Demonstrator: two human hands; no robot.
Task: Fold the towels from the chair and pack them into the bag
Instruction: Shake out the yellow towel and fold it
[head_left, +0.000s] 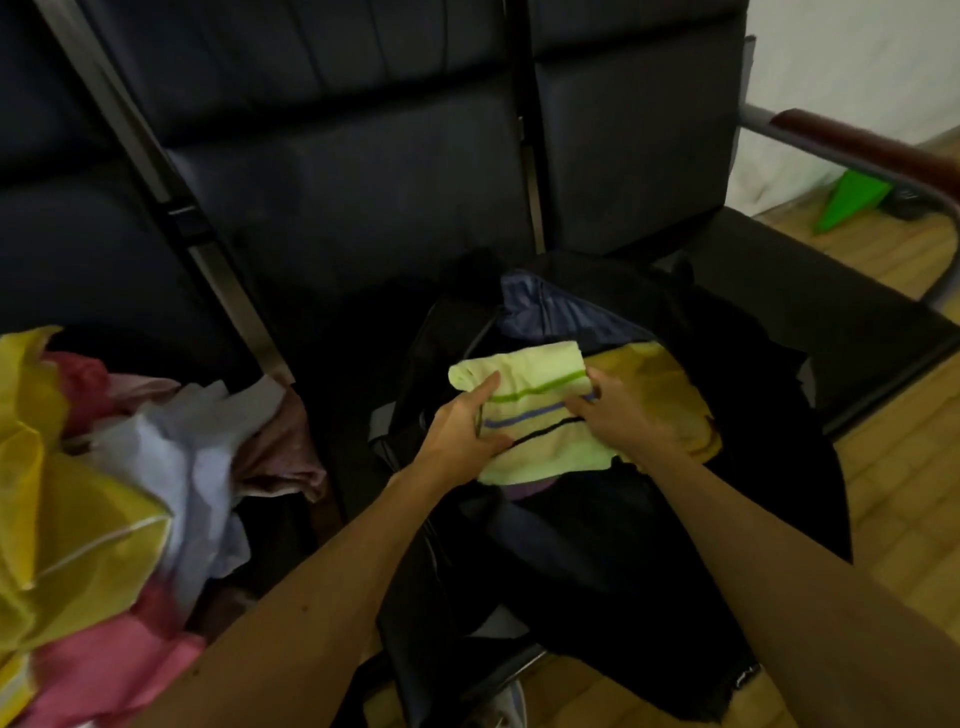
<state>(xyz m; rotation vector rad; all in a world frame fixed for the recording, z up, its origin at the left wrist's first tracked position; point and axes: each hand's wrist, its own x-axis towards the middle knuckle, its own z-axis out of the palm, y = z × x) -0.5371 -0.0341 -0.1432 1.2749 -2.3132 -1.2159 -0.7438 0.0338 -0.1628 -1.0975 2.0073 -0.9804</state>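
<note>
Striped towel (540, 415) sits over bag (597, 540) mouth, atop yellow towel (660, 395). Left hand (462, 431) and right hand (618, 415) grip its opposite ends.

Both bare forearms reach forward; left hand (464, 426) and right hand (621, 410) grip the towel (540, 452).

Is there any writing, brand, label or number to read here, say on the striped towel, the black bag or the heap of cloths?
None: no word, number or logo can be read. The striped towel, gripped by the left hand and the right hand, bears only coloured lines; the black bag and the heap of cloths show no print.
</note>
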